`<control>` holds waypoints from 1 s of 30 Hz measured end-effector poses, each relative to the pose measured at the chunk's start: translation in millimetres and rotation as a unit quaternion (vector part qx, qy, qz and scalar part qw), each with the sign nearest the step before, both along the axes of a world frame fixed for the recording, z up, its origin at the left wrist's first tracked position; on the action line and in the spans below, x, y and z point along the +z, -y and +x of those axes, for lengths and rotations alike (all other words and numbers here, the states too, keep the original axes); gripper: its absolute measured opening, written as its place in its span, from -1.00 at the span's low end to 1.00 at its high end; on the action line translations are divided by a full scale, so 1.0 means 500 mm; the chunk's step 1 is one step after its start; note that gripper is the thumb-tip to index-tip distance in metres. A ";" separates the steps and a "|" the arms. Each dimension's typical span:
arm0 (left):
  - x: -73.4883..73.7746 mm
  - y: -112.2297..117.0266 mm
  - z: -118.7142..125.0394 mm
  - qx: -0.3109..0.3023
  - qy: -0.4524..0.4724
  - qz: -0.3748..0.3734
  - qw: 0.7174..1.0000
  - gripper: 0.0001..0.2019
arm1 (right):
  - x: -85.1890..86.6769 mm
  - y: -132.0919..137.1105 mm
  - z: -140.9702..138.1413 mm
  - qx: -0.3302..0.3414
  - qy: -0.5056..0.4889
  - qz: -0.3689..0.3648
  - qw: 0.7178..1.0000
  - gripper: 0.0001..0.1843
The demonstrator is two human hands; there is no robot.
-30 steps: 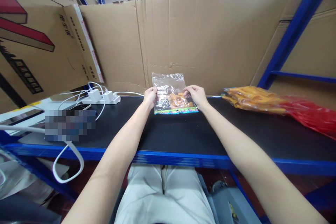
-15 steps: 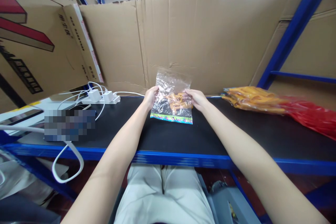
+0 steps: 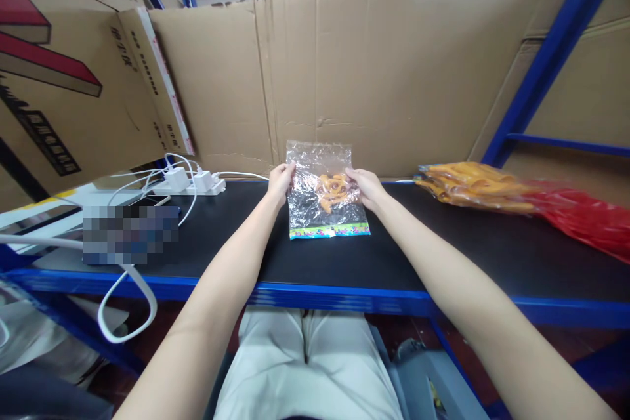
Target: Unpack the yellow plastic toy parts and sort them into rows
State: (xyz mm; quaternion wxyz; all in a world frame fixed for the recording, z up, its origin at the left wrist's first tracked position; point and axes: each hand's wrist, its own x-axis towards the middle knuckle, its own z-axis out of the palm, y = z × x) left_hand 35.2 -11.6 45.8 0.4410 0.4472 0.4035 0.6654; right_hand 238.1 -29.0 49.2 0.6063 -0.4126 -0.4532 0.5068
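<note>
A clear plastic bag [image 3: 322, 207] with a colourful printed strip along its lower edge holds several small orange pieces [image 3: 333, 186]. I hold it up over the black shelf top [image 3: 344, 256]. My left hand [image 3: 280, 182] pinches the bag's left edge. My right hand [image 3: 363, 186] grips its right edge, fingers closed on the plastic. The bag hangs nearly upright, its printed strip close to the shelf top.
A red plastic bag with a heap of orange items [image 3: 472, 185] lies at the right. A white power strip with chargers and cables [image 3: 189, 182] sits at the left, near a blurred patch [image 3: 130, 234]. Cardboard sheets [image 3: 374, 72] wall the back; blue rack posts [image 3: 551, 59] stand right.
The bag was lifted and tilted, then straightened; its printed strip now hangs lower and level. Both hands stayed on its side edges, shifting only slightly.
</note>
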 end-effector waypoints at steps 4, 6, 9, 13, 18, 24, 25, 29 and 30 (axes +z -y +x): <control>-0.004 -0.001 0.003 0.054 -0.033 -0.001 0.998 -0.70 | -0.008 -0.001 -0.004 -0.015 0.024 0.012 1.000 -0.54; -0.004 0.001 0.005 0.076 -0.041 -0.001 0.996 -0.71 | -0.011 0.001 -0.008 -0.019 0.037 0.020 0.999 -0.50; -0.003 0.001 0.004 0.101 -0.053 0.012 0.993 -0.72 | -0.012 0.004 -0.013 -0.006 0.032 0.022 0.999 -0.48; -0.007 -0.005 -0.001 0.128 -0.087 0.045 0.987 -0.74 | -0.006 0.010 -0.014 0.006 -0.015 -0.017 1.000 -0.53; -0.009 -0.007 -0.002 0.137 -0.114 0.075 0.981 -0.74 | 0.000 0.006 -0.004 0.052 -0.058 -0.032 0.996 -0.62; -0.013 -0.011 -0.005 0.141 -0.135 0.096 0.976 -0.75 | -0.005 -0.008 -0.001 0.003 -0.080 0.009 0.997 -0.65; -0.014 -0.013 -0.007 0.150 -0.152 0.101 0.972 -0.75 | -0.007 -0.011 -0.001 -0.013 -0.086 0.017 0.996 -0.65; -0.019 -0.013 -0.009 0.218 -0.289 0.152 0.920 -0.83 | -0.011 -0.024 0.005 -0.094 -0.068 0.058 0.992 -0.71; -0.020 -0.011 -0.006 0.225 -0.331 0.173 0.900 -0.77 | -0.010 -0.028 0.010 -0.127 -0.062 0.072 0.987 -0.72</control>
